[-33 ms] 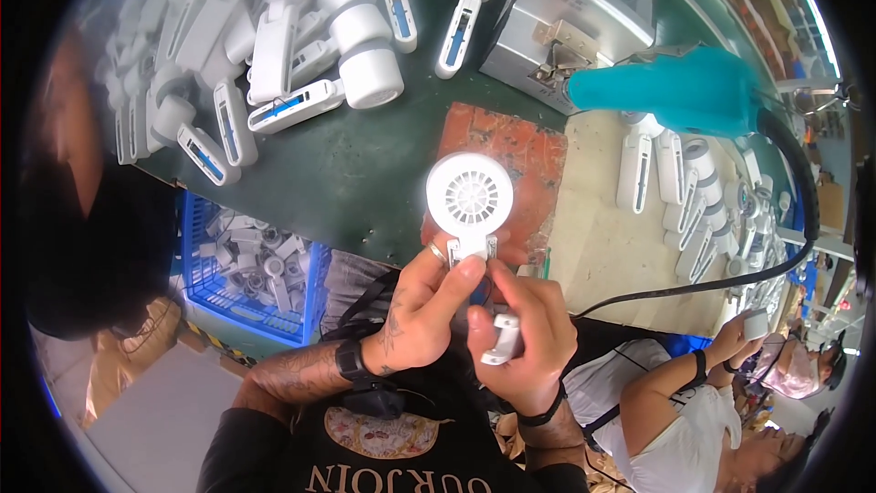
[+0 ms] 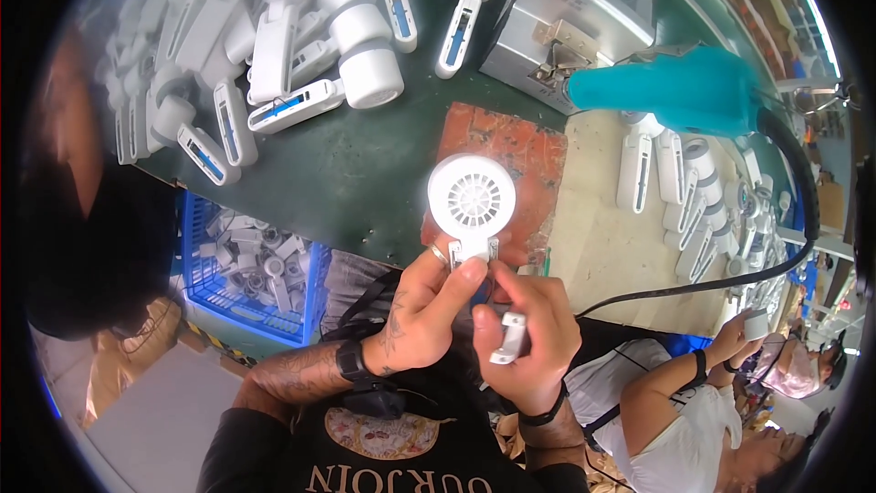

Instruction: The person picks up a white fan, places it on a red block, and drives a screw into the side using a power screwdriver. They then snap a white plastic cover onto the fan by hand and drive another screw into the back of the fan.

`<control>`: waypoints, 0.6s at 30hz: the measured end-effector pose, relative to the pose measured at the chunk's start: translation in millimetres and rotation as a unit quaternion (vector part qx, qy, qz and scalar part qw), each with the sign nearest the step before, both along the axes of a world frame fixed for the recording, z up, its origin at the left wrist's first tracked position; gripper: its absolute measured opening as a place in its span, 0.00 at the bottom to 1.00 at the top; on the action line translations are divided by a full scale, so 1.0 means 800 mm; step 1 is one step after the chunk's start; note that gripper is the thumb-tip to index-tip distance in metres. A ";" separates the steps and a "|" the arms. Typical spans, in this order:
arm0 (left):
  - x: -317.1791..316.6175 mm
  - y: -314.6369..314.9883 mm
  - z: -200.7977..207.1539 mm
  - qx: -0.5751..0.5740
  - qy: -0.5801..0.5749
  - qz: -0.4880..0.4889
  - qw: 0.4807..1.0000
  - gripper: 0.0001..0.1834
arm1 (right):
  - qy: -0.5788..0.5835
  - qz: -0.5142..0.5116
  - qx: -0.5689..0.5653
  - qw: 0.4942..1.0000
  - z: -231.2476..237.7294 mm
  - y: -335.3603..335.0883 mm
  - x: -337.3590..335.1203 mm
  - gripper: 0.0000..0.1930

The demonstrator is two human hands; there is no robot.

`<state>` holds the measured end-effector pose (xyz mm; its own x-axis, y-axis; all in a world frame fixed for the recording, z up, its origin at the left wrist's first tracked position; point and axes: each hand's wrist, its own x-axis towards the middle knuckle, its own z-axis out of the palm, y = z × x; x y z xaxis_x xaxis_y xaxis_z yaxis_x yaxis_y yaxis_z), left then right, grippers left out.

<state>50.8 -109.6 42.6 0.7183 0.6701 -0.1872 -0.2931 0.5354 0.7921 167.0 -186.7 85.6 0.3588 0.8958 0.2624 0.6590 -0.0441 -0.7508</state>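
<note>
A white handheld fan (image 2: 472, 194), its round slotted head pointing away from me, is held upright over a reddish-brown board (image 2: 520, 141). My left hand (image 2: 422, 315) is closed round the fan's handle, thumb pressed on its front just below the head. On the other side, my right hand (image 2: 540, 333) touches the handle with its index finger. A small white bracket-shaped plastic piece (image 2: 508, 340) is tucked in the curled fingers of that hand. Between the hands a bit of blue shows inside the handle, mostly hidden by my fingers.
Many similar fans (image 2: 274, 55) are heaped at the far left. A blue basket (image 2: 315, 297) of small white parts stands below the table's left edge. Far right are a silver metal box (image 2: 584, 0), a teal tool (image 2: 666, 91) with a black cable, and more fans (image 2: 636, 169). People sit on both sides.
The fan has shifted very slightly to the right. My right hand has turned a little, tilting the small white piece. My left hand keeps its grip.
</note>
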 end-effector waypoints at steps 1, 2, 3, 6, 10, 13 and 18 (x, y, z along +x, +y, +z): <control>0.001 -0.002 0.001 -0.010 -0.010 -0.001 1.000 0.24 | 0.000 0.000 0.000 1.000 0.000 0.000 0.002 0.17; 0.004 -0.004 -0.002 -0.002 -0.014 0.005 1.000 0.23 | 0.049 0.003 0.001 0.999 0.001 0.001 0.006 0.18; 0.004 -0.003 -0.003 -0.003 -0.014 0.004 1.000 0.23 | 0.098 0.007 0.001 0.995 0.002 0.001 0.007 0.18; 0.003 0.000 -0.004 0.034 0.018 -0.006 0.999 0.24 | 0.135 0.011 -0.015 0.991 0.009 0.002 0.006 0.19; 0.006 0.001 0.001 -0.015 0.020 0.014 1.000 0.20 | 0.133 -0.026 0.001 0.991 0.008 -0.007 0.011 0.19; 0.009 0.000 0.003 -0.042 0.009 0.035 0.998 0.17 | 0.075 -0.015 -0.017 0.997 0.006 -0.008 0.009 0.18; 0.008 0.000 0.001 0.045 0.028 0.023 0.998 0.23 | 0.064 -0.025 -0.012 0.998 0.002 -0.006 0.002 0.17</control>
